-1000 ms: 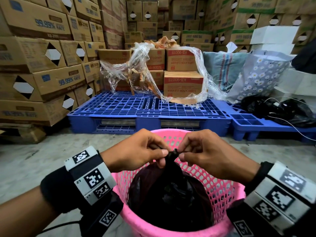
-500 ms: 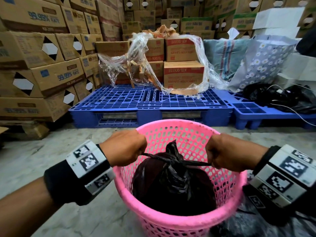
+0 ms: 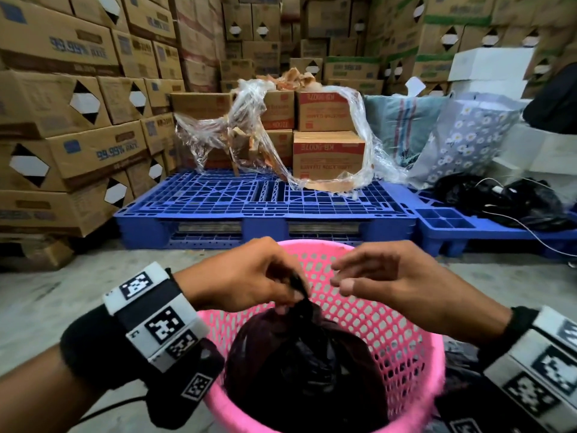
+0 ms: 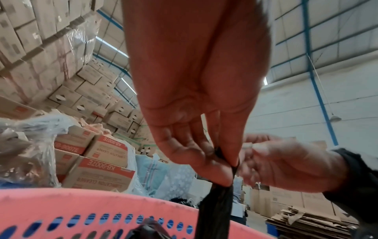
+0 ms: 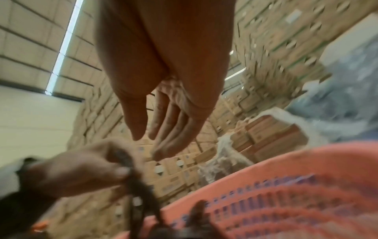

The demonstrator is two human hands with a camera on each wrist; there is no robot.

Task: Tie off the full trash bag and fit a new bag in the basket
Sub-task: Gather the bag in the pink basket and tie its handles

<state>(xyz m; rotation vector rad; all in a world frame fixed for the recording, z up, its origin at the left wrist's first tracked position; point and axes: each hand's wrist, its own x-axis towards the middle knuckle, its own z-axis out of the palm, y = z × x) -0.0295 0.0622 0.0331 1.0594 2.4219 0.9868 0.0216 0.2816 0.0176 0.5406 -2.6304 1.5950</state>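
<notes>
While the left hand (image 3: 249, 276) pinches the twisted neck of the black trash bag (image 3: 299, 364) sitting inside the pink basket (image 3: 406, 348), the right hand (image 3: 393, 282) hovers empty, fingers relaxed; the soft, slippery film looks best gripped at that gathered neck

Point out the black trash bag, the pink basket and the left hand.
black trash bag (image 3: 299, 370): head view, on its bulging body inside the basket.
pink basket (image 3: 406, 354): head view, on the perforated right wall.
left hand (image 3: 246, 276): head view, on its back, fingers pinching the bag's neck.
</notes>
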